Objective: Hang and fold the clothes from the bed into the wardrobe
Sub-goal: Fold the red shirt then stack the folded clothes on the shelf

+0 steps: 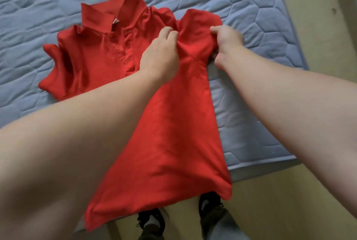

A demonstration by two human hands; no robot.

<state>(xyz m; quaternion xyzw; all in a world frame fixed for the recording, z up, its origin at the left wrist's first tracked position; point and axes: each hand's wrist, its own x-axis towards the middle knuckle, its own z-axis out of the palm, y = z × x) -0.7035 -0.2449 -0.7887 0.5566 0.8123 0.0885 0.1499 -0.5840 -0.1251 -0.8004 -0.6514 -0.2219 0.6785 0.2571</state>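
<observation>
Across a bed [251, 8] with a pale blue quilted surface, we see a red polo shirt [170, 133] spread front side up. Its collar [100, 17] lies at the far end, partly turned up, with a short row of buttons [117, 48] below it. Most of the shirt rests on the near right part of the bed, close to its corner. The hem reaches past the near edge of the bed and hangs above a pale yellowish floor [309, 191], where we glimpse two dark shoes [209, 203] under the cloth. We look down along two bare forearms [77, 133] reaching over the shirt. The left hand [160, 54] is clamped on the fabric by the shoulder on the right of the view, its fingers curled and pinching a fold near the seam. The right hand [226, 44] grips the outer edge of the short sleeve [197, 25] on that same side, fingers closed round the cloth, and the sleeve is stretched between the two hands. The opposite sleeve [52, 70] lies rumpled on the bed at the left of the view. Motion blur softens the right hand a little
</observation>
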